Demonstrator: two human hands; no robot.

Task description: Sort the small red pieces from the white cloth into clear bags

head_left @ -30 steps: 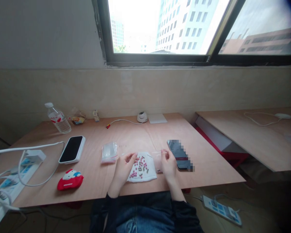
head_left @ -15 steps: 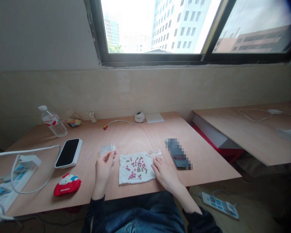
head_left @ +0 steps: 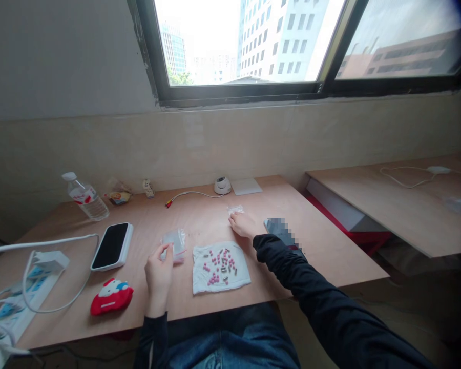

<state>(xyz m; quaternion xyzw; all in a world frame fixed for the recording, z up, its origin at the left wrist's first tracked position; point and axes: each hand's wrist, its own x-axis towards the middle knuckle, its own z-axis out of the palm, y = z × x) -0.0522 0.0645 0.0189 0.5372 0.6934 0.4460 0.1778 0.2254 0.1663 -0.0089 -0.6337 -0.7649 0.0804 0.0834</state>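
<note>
A white cloth (head_left: 200, 282) lies near the table's front edge, bearing many small pink beads (head_left: 214, 278) and small grey cylindrical pieces (head_left: 223, 268). To its left, my left hand (head_left: 159, 274) is closed with thumb and fingers together at the edge of clear zip bags (head_left: 177, 240); whether it grips anything is hidden. Beyond the cloth's far right corner, my right hand (head_left: 244, 224) has its fingertips closed on a small clear plastic bag (head_left: 236, 209), partly covered by the fingers. My right sleeve overlaps a blurred-out phone (head_left: 279, 228).
Left are a phone in a white case (head_left: 112, 247), a red pouch (head_left: 112, 300), a power strip (head_left: 30, 292) with cables, and a water bottle (head_left: 85, 197). A white dome camera (head_left: 222, 185) and flat white piece (head_left: 246, 186) stand at the back. Another table (head_left: 403, 205) is at right.
My right hand has moved from beside the cloth to farther back on the table, with the small bag. My left hand has drawn back slightly, leaving more of the left bags visible.
</note>
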